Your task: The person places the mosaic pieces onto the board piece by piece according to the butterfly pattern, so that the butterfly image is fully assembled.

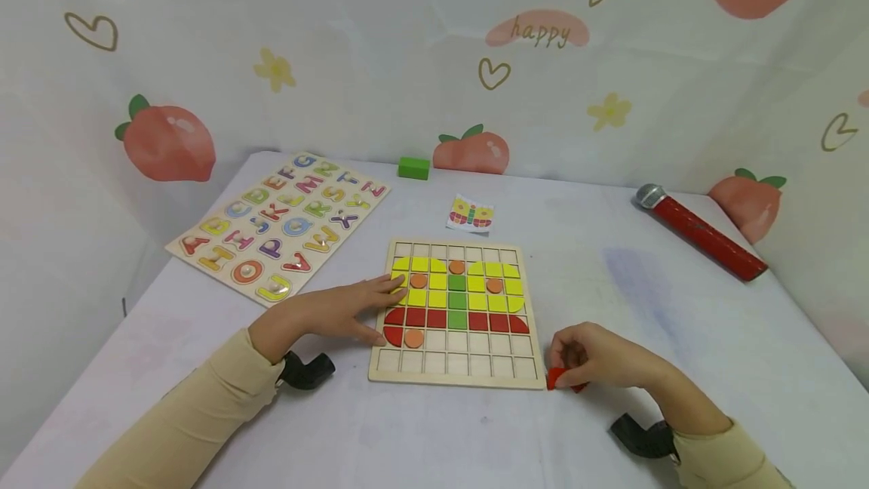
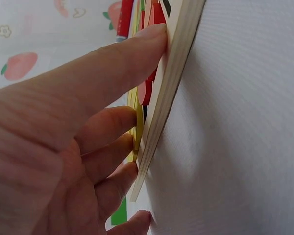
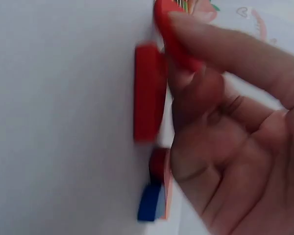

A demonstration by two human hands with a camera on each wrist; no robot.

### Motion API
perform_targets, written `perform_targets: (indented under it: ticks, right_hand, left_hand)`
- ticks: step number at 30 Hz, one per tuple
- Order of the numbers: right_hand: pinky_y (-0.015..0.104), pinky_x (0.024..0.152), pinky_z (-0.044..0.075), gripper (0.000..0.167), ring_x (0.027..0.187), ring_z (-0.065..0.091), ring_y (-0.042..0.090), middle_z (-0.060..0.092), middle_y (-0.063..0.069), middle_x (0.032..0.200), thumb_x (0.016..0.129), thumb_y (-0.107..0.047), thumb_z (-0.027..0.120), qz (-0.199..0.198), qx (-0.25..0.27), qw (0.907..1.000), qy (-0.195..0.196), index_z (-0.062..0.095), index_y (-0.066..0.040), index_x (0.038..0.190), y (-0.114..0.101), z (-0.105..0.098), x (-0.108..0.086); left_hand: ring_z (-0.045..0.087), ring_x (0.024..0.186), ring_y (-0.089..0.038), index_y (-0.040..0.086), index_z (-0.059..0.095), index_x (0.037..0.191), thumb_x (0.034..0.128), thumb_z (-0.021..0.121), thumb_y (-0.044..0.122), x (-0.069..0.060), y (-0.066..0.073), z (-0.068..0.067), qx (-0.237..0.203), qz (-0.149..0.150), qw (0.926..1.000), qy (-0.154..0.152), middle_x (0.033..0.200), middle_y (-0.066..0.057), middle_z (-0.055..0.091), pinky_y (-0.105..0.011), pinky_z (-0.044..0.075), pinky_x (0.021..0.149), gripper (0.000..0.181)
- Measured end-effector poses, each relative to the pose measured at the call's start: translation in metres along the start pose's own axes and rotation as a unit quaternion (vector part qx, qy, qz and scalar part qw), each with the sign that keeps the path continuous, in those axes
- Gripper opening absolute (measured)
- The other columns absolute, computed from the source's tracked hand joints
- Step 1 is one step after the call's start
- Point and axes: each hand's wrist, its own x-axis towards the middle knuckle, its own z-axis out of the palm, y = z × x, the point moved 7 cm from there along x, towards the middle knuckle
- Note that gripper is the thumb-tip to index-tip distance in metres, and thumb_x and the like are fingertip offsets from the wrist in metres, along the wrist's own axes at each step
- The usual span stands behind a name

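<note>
A wooden grid board (image 1: 448, 378) lies on the table, with yellow, red, green and orange pieces forming a butterfly-like pattern. Along its left edge rests my left hand (image 1: 339, 312), fingers extended; in the left wrist view the thumb (image 2: 122, 58) touches the rim beside the red pieces (image 2: 146, 92). Just off the board's lower right corner, my right hand (image 1: 597, 357) pinches a red puzzle piece (image 3: 172, 39) between thumb and finger. A second red piece (image 3: 147, 93) lies on the table below that hand, its shape partly hidden.
Beyond the board lies a picture card (image 1: 471, 215) with a butterfly. An alphabet board (image 1: 224, 275) is at the left, a green block (image 1: 413, 167) at the back, and a red microphone (image 1: 706, 236) at the right. The right wrist view shows a blue block (image 3: 150, 202).
</note>
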Motion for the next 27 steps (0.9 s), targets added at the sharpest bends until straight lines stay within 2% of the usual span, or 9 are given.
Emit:
perform_targets:
  ticks: [6,11,15,21,27]
  right_hand:
    - [0.019,0.052,0.045,0.015,0.061,0.050,0.006,0.058,0.000,0.074,0.084,-0.016,0.069,-0.027,0.023,0.9993,-0.010,0.060,-0.003,0.086,-0.008,-0.005,0.007]
    - [0.019,0.059,0.047,0.015,0.068,0.053,0.009,0.061,0.002,0.080,0.085,-0.017,0.067,-0.042,0.015,0.9990,0.002,0.063,-0.003,0.090,-0.027,-0.006,0.028]
    - [0.018,0.067,0.051,0.013,0.071,0.057,0.011,0.064,0.002,0.082,0.086,-0.014,0.066,-0.055,0.010,0.9984,-0.013,0.064,-0.002,0.091,-0.047,0.001,0.048]
    - [0.021,0.066,0.053,0.009,0.068,0.061,0.013,0.066,0.005,0.078,0.086,-0.009,0.065,-0.089,0.010,0.9948,-0.048,0.065,-0.001,0.090,-0.074,0.016,0.076]
    - [0.020,0.065,0.053,0.008,0.066,0.063,0.008,0.069,0.002,0.075,0.086,-0.011,0.066,-0.120,-0.032,0.9915,-0.039,0.069,-0.005,0.090,-0.090,0.023,0.098]
  left_hand:
    - [0.005,0.146,-0.026,0.015,0.028,0.147,0.0853,0.066,0.032,0.000,0.000,0.000,-0.001,-0.004,1.0000,0.001,0.158,-0.001,0.013,-0.047,0.017,0.116,0.075]
    - [0.006,0.146,-0.026,0.015,0.028,0.147,0.0852,0.066,0.033,-0.001,0.001,0.000,-0.002,-0.003,1.0000,0.001,0.158,-0.001,0.013,-0.048,0.018,0.116,0.075]
    - [0.004,0.146,-0.025,0.015,0.027,0.148,0.0852,0.066,0.033,-0.001,0.002,0.000,-0.005,0.002,1.0000,-0.003,0.158,0.000,0.012,-0.046,0.016,0.117,0.076]
    - [0.004,0.146,-0.026,0.015,0.027,0.148,0.0853,0.066,0.034,-0.001,0.001,-0.001,-0.005,0.004,1.0000,-0.004,0.158,-0.001,0.012,-0.048,0.016,0.117,0.076]
    - [0.004,0.146,-0.025,0.017,0.027,0.148,0.0853,0.066,0.034,-0.001,-0.001,0.000,-0.007,0.000,1.0000,-0.003,0.158,0.000,0.012,-0.048,0.016,0.116,0.075]
